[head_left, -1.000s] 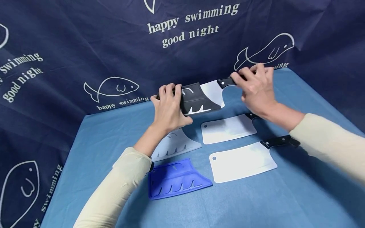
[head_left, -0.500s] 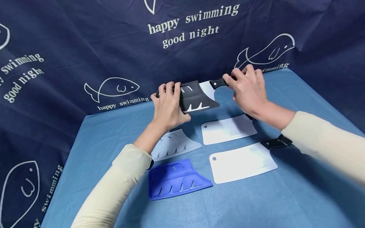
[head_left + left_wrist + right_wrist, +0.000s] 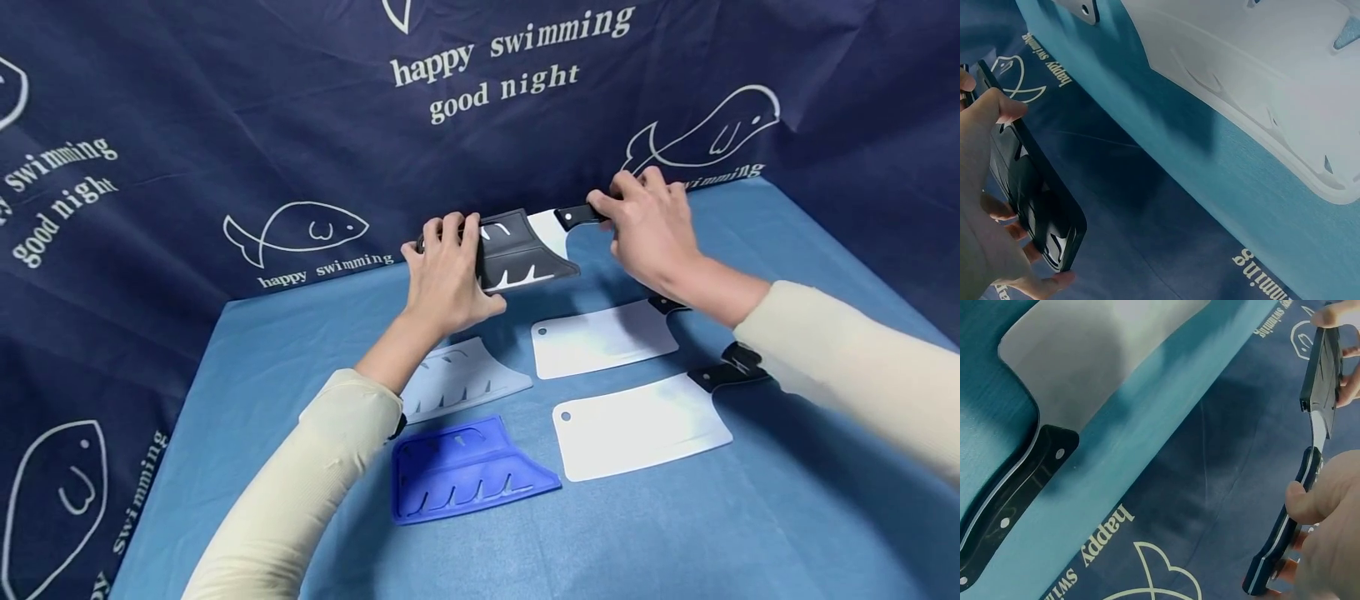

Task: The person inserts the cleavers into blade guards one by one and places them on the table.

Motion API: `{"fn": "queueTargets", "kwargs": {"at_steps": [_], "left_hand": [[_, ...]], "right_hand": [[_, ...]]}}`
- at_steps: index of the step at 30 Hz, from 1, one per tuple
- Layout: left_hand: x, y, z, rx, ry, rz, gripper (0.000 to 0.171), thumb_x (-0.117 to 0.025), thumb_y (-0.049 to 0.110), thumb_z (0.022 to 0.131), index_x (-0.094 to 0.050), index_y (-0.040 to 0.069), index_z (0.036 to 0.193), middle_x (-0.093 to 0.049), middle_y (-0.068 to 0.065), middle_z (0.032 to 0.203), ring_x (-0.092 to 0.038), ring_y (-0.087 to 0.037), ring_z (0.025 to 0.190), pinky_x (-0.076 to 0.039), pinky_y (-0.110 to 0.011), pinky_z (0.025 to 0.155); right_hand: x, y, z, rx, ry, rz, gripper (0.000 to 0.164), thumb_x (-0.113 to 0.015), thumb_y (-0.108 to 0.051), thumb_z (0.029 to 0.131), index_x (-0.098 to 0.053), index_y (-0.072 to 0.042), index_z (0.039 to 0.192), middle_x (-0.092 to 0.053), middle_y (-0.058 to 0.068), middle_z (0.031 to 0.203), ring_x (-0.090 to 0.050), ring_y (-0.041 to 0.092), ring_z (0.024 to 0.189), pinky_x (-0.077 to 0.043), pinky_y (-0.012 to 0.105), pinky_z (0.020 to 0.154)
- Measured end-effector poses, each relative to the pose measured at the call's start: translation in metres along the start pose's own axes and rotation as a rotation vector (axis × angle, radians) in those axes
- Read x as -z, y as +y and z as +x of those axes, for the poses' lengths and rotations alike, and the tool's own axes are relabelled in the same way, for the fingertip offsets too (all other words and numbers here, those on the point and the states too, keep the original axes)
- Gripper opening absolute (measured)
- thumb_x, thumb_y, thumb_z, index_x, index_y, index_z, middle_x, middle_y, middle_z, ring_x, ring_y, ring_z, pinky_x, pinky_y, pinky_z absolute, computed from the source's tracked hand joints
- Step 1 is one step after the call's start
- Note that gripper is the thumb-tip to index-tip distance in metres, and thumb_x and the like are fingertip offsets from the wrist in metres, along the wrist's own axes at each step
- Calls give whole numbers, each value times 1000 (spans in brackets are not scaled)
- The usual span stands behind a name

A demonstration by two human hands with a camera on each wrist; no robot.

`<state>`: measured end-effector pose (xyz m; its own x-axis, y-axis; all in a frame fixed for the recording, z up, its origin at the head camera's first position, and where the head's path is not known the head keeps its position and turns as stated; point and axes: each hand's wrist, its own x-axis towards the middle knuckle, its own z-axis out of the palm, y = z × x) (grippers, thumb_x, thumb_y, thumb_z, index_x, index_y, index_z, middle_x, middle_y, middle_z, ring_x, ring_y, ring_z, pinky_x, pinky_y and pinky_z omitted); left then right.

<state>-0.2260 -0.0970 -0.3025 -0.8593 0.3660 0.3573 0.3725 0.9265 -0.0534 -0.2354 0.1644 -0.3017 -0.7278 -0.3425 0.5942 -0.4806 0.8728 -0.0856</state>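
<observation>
My left hand [image 3: 448,279] grips a black blade sheath [image 3: 517,250] by its left end, held up above the far part of the table. A cleaver's blade [image 3: 550,230] sits inside that sheath, with only a strip near the handle showing. The black handle [image 3: 1282,528] of this cleaver is in my right hand [image 3: 651,229], fingers wrapped round it with the thumb along one side. Below my left hand lies a translucent white sheath [image 3: 468,379], partly covered by my forearm. A blue sheath [image 3: 472,471] lies nearer, in front of it.
Two more cleavers lie flat on the blue-covered table [image 3: 315,358]: a farther cleaver [image 3: 603,337] and a nearer cleaver [image 3: 641,429], both with handles to the right, partly hidden by my right sleeve. A dark blue printed cloth [image 3: 510,150] hangs behind the table.
My right hand has moved left with the cleaver, so less of its blade shows outside the black sheath. My left hand has stayed nearly in place. The things on the table have not moved.
</observation>
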Motion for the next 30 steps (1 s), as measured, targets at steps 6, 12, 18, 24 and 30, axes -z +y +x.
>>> {"fn": "queueTargets", "kwargs": {"at_steps": [6,12,18,24,30], "left_hand": [[-2,0,1,8,-19,2,110,-77,58,59,-31,10,147,-35,-13,143,-31,-35,128,-32,-63,85],[-3,0,1,7,-32,6,110,-77,57,60,-30,10,148,-35,-13,143,-30,-35,129,-31,-63,86],[-4,-2,5,9,-38,11,111,-77,58,59,-31,9,148,-36,-13,142,-30,-35,128,-32,-62,85],[-7,-4,8,33,-95,-20,112,-78,58,59,-31,10,148,-35,-11,142,-29,-34,129,-30,-63,87],[-10,-5,11,57,-154,-45,110,-77,59,60,-32,11,148,-35,-10,140,-29,-33,128,-29,-64,88]], "right_hand": [[-1,0,2,-54,-63,32,38,-55,5,88,-65,-8,122,-52,17,97,-41,39,86,-31,51,69],[-2,2,2,-83,-112,49,44,-54,8,84,-65,-8,124,-51,17,98,-40,38,86,-32,51,70],[-4,4,5,-87,-121,58,47,-52,10,82,-65,-7,125,-52,17,99,-41,39,88,-31,50,69],[-5,6,10,-98,-215,58,51,-52,9,82,-61,-6,130,-52,18,107,-42,40,97,-33,52,74],[-9,11,15,-111,-301,75,52,-50,8,83,-59,-5,132,-52,18,111,-40,37,96,-33,49,72]]}}
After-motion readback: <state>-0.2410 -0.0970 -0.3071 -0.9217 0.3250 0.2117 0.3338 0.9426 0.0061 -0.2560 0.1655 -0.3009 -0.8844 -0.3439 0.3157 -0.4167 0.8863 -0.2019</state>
